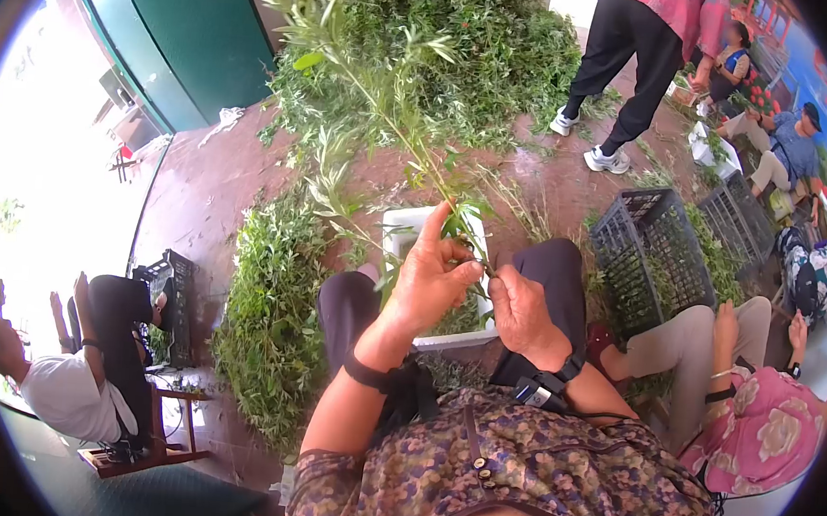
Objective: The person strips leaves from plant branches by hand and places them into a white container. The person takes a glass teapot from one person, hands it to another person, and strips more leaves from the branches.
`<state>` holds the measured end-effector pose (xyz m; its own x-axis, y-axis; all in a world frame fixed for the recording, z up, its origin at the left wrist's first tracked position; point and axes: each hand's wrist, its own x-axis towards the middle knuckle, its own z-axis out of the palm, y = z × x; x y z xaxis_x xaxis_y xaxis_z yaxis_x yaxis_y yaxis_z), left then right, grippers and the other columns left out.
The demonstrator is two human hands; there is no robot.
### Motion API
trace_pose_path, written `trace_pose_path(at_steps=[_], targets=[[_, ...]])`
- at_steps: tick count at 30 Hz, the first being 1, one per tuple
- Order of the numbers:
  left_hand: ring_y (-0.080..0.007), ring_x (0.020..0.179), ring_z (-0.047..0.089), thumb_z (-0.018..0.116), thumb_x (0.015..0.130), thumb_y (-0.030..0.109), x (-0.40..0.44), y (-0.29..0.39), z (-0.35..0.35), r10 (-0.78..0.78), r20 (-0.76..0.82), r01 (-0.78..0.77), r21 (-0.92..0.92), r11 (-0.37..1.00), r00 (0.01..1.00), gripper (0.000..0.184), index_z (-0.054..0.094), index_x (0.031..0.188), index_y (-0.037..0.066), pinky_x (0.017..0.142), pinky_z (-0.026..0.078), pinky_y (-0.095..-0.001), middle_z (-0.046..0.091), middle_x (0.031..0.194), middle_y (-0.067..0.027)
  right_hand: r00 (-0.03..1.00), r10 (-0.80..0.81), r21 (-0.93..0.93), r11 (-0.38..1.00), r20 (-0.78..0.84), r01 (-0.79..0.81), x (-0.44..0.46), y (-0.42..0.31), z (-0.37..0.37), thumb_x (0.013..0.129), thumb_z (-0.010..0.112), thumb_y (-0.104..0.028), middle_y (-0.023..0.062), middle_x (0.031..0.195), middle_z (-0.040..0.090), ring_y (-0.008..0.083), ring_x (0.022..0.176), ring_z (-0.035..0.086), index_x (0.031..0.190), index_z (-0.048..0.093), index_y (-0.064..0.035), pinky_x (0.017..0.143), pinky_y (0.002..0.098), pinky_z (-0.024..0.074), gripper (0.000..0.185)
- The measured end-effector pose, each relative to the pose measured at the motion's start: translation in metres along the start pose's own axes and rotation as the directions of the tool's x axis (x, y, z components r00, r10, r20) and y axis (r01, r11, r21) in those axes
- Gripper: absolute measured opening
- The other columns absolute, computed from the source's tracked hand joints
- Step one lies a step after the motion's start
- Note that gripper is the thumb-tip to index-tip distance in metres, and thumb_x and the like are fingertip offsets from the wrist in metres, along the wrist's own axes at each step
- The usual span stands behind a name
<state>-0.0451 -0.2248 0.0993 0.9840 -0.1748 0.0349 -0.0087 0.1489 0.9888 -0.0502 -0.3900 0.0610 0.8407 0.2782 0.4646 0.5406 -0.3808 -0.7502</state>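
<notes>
Over the white box (461, 339) | leafy stalk (407, 143) slanting outward, lower end in both hands | left hand (428, 280) pinches it, forefinger raised alongside, probably for steadiness; right hand (523, 312) pinches close beside | box between knees (549, 267), seemingly for reach | big green heap (447, 59) beyond box

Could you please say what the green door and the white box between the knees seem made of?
Green door: probably painted metal, judging by its smooth, even sheen.
White box: matt foam or plastic, its thick pale rim leaving either possible.
</notes>
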Motion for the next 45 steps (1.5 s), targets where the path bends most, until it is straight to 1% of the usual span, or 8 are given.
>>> trace_pose_path(at_steps=[4, 11, 25, 31, 33, 35, 39, 45], targets=[[-0.0071, 0.054, 0.048, 0.061, 0.083, 0.004, -0.001, -0.006, -0.004, 0.069, -0.006, -0.068, -0.23, 0.971, 0.998, 0.074, 0.017, 0.142, 0.014, 0.043, 0.042, -0.02, 0.055, 0.084, -0.0065, 0.997, 0.066, 0.054, 0.996, 0.032, -0.068, -0.001, -0.007, -0.003, 0.091, 0.047, -0.014, 0.0206, 0.058, 0.049, 0.0411, 0.056, 0.053, 0.084, 0.044, -0.0016, 0.048, 0.0432, 0.0377, 0.015], [-0.0087, 0.063, 0.055, 0.058, 0.082, 0.0, -0.001, -0.03, 0.012, 0.271, -0.265, -0.159, 0.376, 0.913, 0.925, 0.046, 0.043, 0.125, 0.004, 0.056, 0.046, -0.0248, 0.058, 0.079, -0.0058, 1.0, -0.016, -0.028, 0.999, 0.018, 0.017, -0.001, -0.01, 0.001, 0.092, 0.044, -0.012, 0.0192, 0.058, 0.049, 0.0399, 0.056, 0.053, 0.087, 0.043, -0.0017, 0.049, 0.0431, 0.0379, 0.012], [-0.0322, 0.063, 0.059, 0.058, 0.079, -0.003, -0.01, -0.021, 0.021, 0.579, -0.107, -0.387, 0.644, 0.66, 0.808, 0.007, 0.053, 0.081, 0.003, 0.053, 0.045, -0.0351, 0.058, 0.073, -0.015, 1.0, 0.022, 0.048, 0.999, 0.013, -0.023, -0.001, -0.012, 0.004, 0.092, 0.044, -0.011, 0.0221, 0.058, 0.049, 0.0432, 0.058, 0.052, 0.089, 0.043, -0.0012, 0.048, 0.0442, 0.0374, 0.01], [-0.0252, 0.061, 0.058, 0.057, 0.079, -0.004, -0.021, -0.019, 0.019, 0.627, -0.134, -0.459, 0.57, 0.682, 0.767, 0.011, 0.056, 0.087, 0.003, 0.055, 0.045, -0.0318, 0.057, 0.073, -0.0127, 0.984, 0.179, 0.259, 0.95, 0.002, -0.174, 0.005, -0.006, 0.011, 0.096, 0.042, -0.02, 0.0101, 0.056, 0.046, 0.0163, 0.049, 0.047, 0.083, 0.047, -0.0012, 0.047, 0.0317, 0.0356, 0.023], [-0.0048, 0.06, 0.048, 0.057, 0.088, 0.005, -0.023, -0.016, 0.015, 0.603, -0.301, -0.461, 0.427, 0.778, 0.739, 0.005, 0.055, 0.092, 0.004, 0.052, 0.04, -0.0181, 0.057, 0.072, -0.0012, 0.978, 0.208, 0.356, 0.912, 0.027, -0.204, 0.007, -0.001, 0.005, 0.097, 0.041, -0.027, 0.0023, 0.061, 0.044, 0.0082, 0.055, 0.042, 0.08, 0.047, -0.0035, 0.049, 0.0248, 0.0333, 0.03], [-0.0028, 0.057, 0.044, 0.05, 0.092, 0.009, -0.03, -0.004, 0.011, 0.365, -0.394, -0.323, 0.17, 0.931, 0.844, 0.008, 0.053, 0.098, 0.004, 0.049, 0.037, -0.0158, 0.054, 0.073, -0.0001, 0.977, 0.214, 0.402, 0.892, 0.025, -0.206, 0.009, 0.002, 0.003, 0.097, 0.04, -0.029, -0.0006, 0.061, 0.043, 0.0048, 0.056, 0.04, 0.078, 0.047, -0.0038, 0.049, 0.0227, 0.0324, 0.032], [-0.0033, 0.053, 0.042, 0.048, 0.094, 0.01, -0.038, 0.014, 0.017, 0.007, -0.226, -0.034, -0.114, 0.993, 0.974, 0.019, 0.051, 0.11, 0.0, 0.044, 0.034, -0.0174, 0.051, 0.07, -0.0009, 0.984, 0.175, 0.338, 0.929, -0.035, -0.153, -0.002, 0.005, 0.014, 0.096, 0.042, -0.028, 0.0033, 0.055, 0.043, 0.0084, 0.051, 0.041, 0.079, 0.049, -0.0021, 0.046, 0.027, 0.0333, 0.031], [-0.006, 0.049, 0.042, 0.051, 0.084, 0.008, -0.013, -0.008, 0.015, -0.025, -0.067, 0.043, 0.295, 0.955, 0.997, 0.04, 0.045, 0.122, -0.003, 0.043, 0.032, -0.0208, 0.051, 0.065, -0.0008, 0.998, 0.066, 0.133, 0.989, -0.022, -0.062, -0.005, 0.003, 0.005, 0.094, 0.043, -0.021, 0.0151, 0.056, 0.043, 0.0268, 0.047, 0.044, 0.08, 0.049, -0.003, 0.046, 0.0337, 0.0353, 0.023]])
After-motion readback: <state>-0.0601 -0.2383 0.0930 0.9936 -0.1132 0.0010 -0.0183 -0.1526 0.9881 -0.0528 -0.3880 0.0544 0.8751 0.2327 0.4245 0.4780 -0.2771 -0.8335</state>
